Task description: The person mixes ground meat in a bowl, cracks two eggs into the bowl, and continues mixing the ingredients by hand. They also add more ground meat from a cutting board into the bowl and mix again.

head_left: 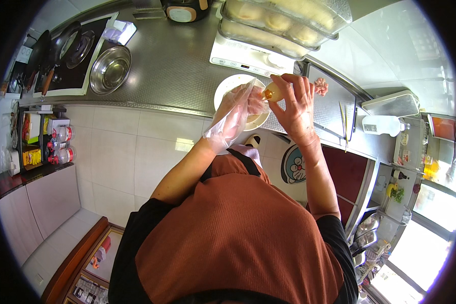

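My left hand point(233, 110) wears a clear plastic glove and is over a white bowl point(221, 88); whether its fingers hold anything is hard to see. Pinkish raw meat point(255, 102) shows at its fingertips, inside the bowl. Just right of it, my right hand point(294, 106), bare, grips a pale round item point(274, 92) with a broken orange-brown opening, possibly an egg, tilted toward the bowl. A small heap of raw minced meat point(321, 86) lies on a board point(328, 99) to the right, with chopsticks point(344, 123) near the board's edge.
Behind the bowl stands a white appliance point(231, 51) beneath stacked clear containers point(277, 22). A steel bowl point(110, 70) and pans point(65, 45) are at left on the steel counter point(167, 64). A plastic bottle point(382, 125) lies at right.
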Motion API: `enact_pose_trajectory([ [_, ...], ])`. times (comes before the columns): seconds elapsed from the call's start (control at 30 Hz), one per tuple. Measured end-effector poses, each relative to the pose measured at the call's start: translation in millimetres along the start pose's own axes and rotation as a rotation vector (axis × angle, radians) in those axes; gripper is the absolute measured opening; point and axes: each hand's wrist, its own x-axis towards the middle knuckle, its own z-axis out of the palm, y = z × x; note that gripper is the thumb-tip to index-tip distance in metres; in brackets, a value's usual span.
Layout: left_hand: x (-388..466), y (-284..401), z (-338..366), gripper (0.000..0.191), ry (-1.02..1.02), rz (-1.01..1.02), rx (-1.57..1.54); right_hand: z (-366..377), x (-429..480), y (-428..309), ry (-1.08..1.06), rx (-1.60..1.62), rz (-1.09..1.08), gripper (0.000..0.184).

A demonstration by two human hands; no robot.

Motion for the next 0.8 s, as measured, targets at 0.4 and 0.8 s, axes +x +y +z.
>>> enact_pose_trajectory([
  [0.4,-2,-5,11,0.035,0.017,0.103,0.016,0,-4,2,0.010,-0.041,0.000,0.069],
  [0.8,-12,0,40,0.038,0.147,0.308,0.312,7,-7,-1,0.014,-0.030,0.041,0.061],
])
